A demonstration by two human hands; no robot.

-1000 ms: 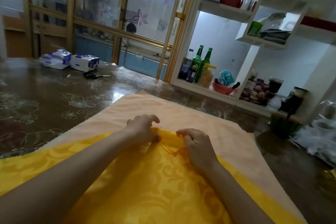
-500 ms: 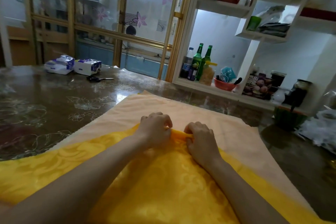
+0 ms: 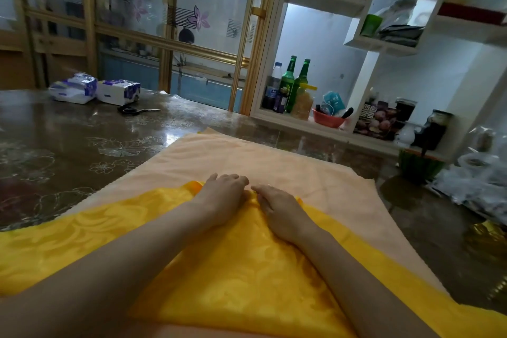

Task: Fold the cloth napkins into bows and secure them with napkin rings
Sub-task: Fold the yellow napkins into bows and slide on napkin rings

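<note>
Pinch released: left hand (image 3: 222, 195), right hand (image 3: 279, 208) fingers flat, pressing folded far edge of yellow napkin (image 3: 247, 269) onto peach cloth (image 3: 274, 162).

glossy floral-patterned table (image 3: 68, 151) with a peach cloth (image 3: 274, 162), tissue packs (image 3: 74, 88) and scissors (image 3: 134, 110) directly on it

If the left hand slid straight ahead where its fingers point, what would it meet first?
Probably the peach cloth just past the yellow napkin's edge, though the right hand's fingertips lie very close.
</note>
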